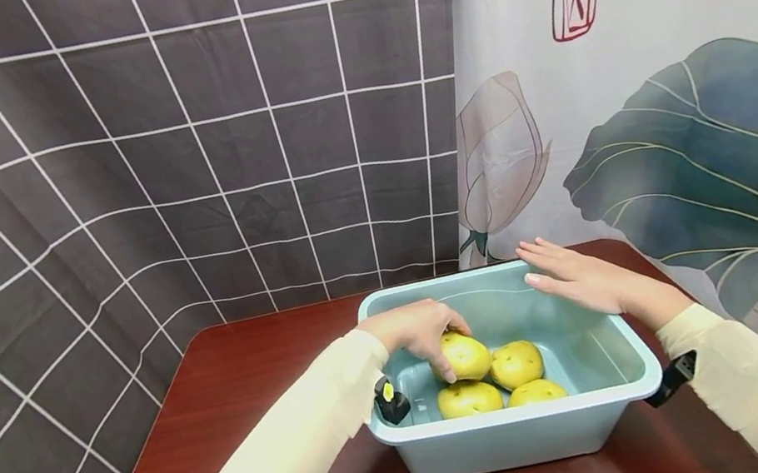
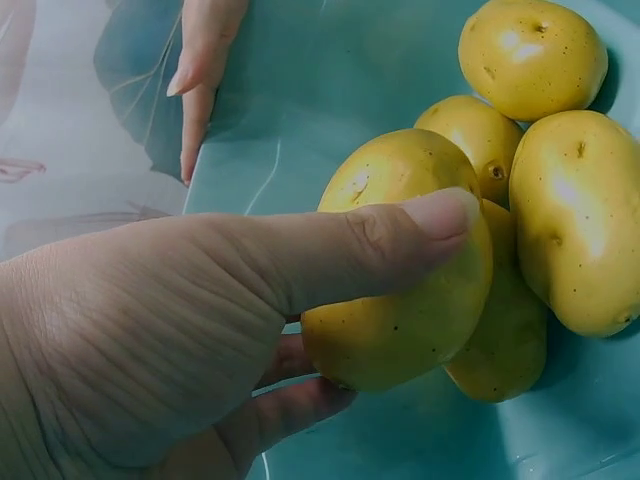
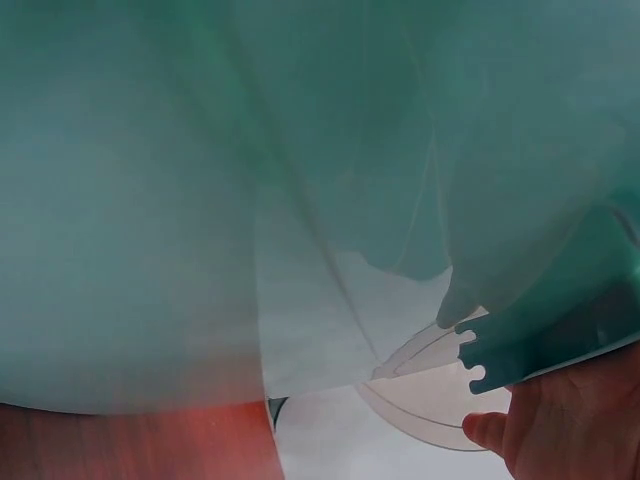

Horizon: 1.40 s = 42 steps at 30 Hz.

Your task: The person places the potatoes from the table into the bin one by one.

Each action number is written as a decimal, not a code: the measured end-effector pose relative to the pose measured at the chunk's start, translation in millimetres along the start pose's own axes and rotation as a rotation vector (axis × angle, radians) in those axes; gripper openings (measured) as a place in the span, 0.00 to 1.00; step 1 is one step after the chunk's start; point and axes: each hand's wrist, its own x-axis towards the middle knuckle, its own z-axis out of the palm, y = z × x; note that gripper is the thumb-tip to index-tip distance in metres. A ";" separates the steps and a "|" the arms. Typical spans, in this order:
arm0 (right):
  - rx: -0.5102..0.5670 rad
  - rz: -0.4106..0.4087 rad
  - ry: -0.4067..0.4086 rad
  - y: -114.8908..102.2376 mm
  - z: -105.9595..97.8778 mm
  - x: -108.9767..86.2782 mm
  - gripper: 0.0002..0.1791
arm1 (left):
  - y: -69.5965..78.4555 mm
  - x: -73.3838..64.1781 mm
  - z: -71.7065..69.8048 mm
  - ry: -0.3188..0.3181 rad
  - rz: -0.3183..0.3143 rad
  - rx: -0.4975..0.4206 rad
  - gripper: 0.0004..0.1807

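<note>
A yellow potato [image 1: 466, 355] is in my left hand [image 1: 417, 329], inside a light blue plastic basin [image 1: 514, 441]. In the left wrist view the thumb lies across the top of this potato [image 2: 385, 345], with fingers bent beneath it. Several other potatoes lie together close by, among them a round potato [image 2: 533, 60] and a larger potato [image 2: 578, 222]. My right hand [image 1: 585, 283] reaches over the basin's right side, fingers straight and holding nothing. The right wrist view shows part of that hand [image 3: 575, 425] beside the basin's edge.
The basin stands on a reddish-brown table [image 1: 238, 388]. Behind the table hangs a dark grey curtain [image 1: 317, 142] with a white grid. A white curtain [image 1: 508, 19] printed with lotus leaves hangs at the right. Each wrist carries a small black device.
</note>
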 end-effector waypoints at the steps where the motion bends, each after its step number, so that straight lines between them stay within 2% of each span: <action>1: 0.000 0.001 0.001 0.1 -0.2 -0.1 0.38 | -0.2 0.1 0.5 -0.002 0.000 -0.009 0.34; 5: 0.011 -0.002 0.001 -1.3 -1.0 -1.1 0.38 | -1.2 0.5 3.2 -0.014 0.005 -0.036 0.34; 10: 0.003 -0.005 0.005 -2.1 -1.9 -0.7 0.38 | -2.0 0.3 4.9 -0.018 0.003 -0.015 0.35; 18: 0.003 0.002 -0.001 -1.0 -1.1 -0.3 0.39 | -1.4 -1.3 4.6 -0.028 -0.034 -0.027 0.36; 27: 0.000 0.003 0.003 -1.7 -1.2 -0.3 0.39 | -0.4 -4.4 -0.7 -0.006 -0.072 -0.009 0.39; 33: -0.007 0.007 0.004 -1.9 -1.1 -1.0 0.39 | 0.7 -7.8 -5.1 0.018 -0.044 0.018 0.39; 42: -0.010 0.000 0.003 0.7 0.4 -0.6 0.39 | -0.6 -17.2 -15.1 0.088 -0.041 0.008 0.40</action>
